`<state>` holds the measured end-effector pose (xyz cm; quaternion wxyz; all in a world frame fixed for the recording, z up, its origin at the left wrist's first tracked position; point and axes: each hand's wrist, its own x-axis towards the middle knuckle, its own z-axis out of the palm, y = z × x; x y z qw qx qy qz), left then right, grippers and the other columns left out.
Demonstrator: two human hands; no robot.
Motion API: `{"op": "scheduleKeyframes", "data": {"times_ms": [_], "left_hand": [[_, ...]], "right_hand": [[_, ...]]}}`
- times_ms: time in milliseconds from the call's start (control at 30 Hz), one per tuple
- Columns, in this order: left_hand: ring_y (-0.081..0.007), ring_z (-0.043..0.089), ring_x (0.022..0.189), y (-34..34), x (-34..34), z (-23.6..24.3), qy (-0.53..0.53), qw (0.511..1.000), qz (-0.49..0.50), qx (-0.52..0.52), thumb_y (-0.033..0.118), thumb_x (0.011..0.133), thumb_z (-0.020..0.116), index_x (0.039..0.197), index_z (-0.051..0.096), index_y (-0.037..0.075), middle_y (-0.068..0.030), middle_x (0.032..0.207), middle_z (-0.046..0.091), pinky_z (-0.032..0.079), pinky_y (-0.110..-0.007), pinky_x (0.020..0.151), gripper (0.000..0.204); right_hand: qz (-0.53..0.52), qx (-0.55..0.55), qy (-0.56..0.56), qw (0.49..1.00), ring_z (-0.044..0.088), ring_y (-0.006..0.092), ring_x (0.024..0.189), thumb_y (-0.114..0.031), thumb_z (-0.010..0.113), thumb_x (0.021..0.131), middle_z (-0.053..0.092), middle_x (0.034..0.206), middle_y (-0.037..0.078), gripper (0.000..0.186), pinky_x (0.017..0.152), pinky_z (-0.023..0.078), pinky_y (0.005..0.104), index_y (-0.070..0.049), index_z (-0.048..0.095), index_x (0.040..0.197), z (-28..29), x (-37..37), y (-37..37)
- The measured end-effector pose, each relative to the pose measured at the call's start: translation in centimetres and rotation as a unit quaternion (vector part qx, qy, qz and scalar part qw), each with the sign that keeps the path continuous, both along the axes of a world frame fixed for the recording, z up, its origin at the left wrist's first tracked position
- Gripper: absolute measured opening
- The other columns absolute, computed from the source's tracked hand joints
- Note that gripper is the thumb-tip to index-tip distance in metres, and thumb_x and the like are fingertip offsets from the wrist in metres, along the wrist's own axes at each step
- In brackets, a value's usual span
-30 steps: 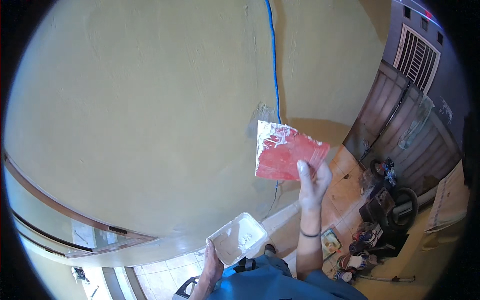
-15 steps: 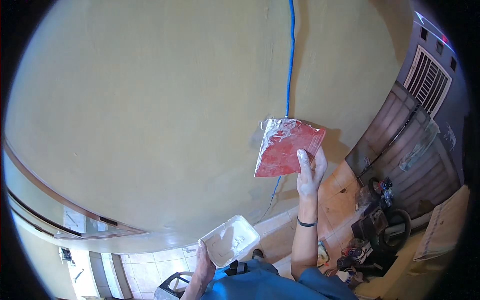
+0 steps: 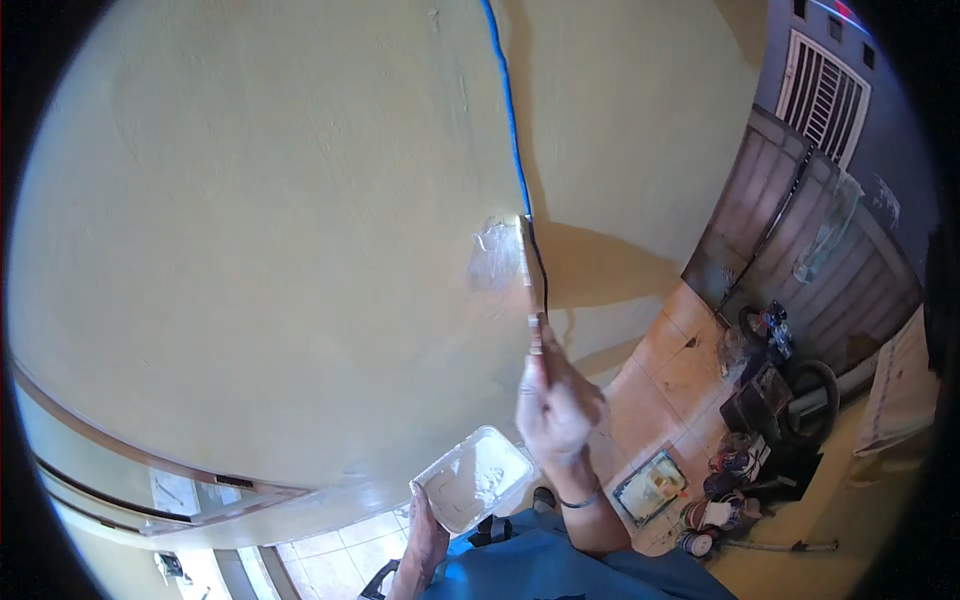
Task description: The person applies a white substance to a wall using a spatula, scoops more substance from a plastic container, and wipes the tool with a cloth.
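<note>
My right hand [image 3: 560, 408] is closed around a red flat spreader [image 3: 526, 262], now seen almost edge-on. The spreader's whitish far edge is at the wall beside a blue cable [image 3: 510, 110]; the view does not settle whether it touches. Just left of it, a wet smear of pale putty [image 3: 493, 258] shows on the beige wall [image 3: 300, 240]. Low in front of my body, my left hand [image 3: 426, 532] grips the left side of a white rectangular tub [image 3: 440, 490]. Inside lies white putty [image 3: 492, 482], mostly toward the right side.
On the tiled floor to the right lies a smeared tray-like panel [image 3: 650, 487]. Beyond it are several paint cans [image 3: 700, 543] and a small wheeled vehicle [image 3: 790, 390]. A brown gate [image 3: 770, 210] stands behind. A framed opening [image 3: 190, 490] crosses the lower left.
My right hand has moved left and turned the spreader from face-on to edge-on, uncovering the putty smear. The view has shifted slightly rightward. My left hand still holds the tub.
</note>
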<state>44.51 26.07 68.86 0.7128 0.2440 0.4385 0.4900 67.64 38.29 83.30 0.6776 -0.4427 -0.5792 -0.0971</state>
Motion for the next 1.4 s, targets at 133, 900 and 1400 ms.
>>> {"op": "scheduleKeyframes", "data": {"times_ms": [133,900,1400], "left_hand": [[-0.0322,0.058,0.135,0.0,-0.1,1.3,0.001,1.000,-0.014,-0.012,0.061,0.112,0.027,0.154,0.038,0.000,-0.0197,0.148,0.053,0.052,-0.049,0.111,0.075],[-0.0338,0.053,0.138,-0.1,-1.1,0.5,0.056,0.997,-0.043,-0.006,0.073,0.106,0.025,0.157,0.037,0.007,-0.0161,0.152,0.051,0.045,-0.055,0.115,0.084],[-0.0317,0.050,0.141,-0.3,-0.2,0.6,0.048,0.998,-0.009,-0.050,0.077,0.103,0.026,0.159,0.037,0.011,-0.0131,0.155,0.049,0.042,-0.054,0.117,0.087]], "right_hand": [[-0.028,-0.001,-0.075,0.997,0.073,0.0434,0.112,0.003,0.070,0.091,0.071,0.124,0.031,0.034,0.086,0.064,0.0445,0.008,0.069,0.125,-0.6,-3.1,0.7],[-0.031,0.020,-0.001,0.999,0.072,0.0434,0.114,0.009,0.067,0.086,0.071,0.126,0.030,0.038,0.089,0.063,0.0427,0.007,0.071,0.124,0.2,-1.9,0.5],[-0.020,-0.008,0.044,0.999,0.075,0.0446,0.104,0.003,0.069,0.092,0.072,0.123,0.030,0.031,0.080,0.063,0.0388,0.004,0.073,0.123,-0.8,-0.4,0.4]]}}
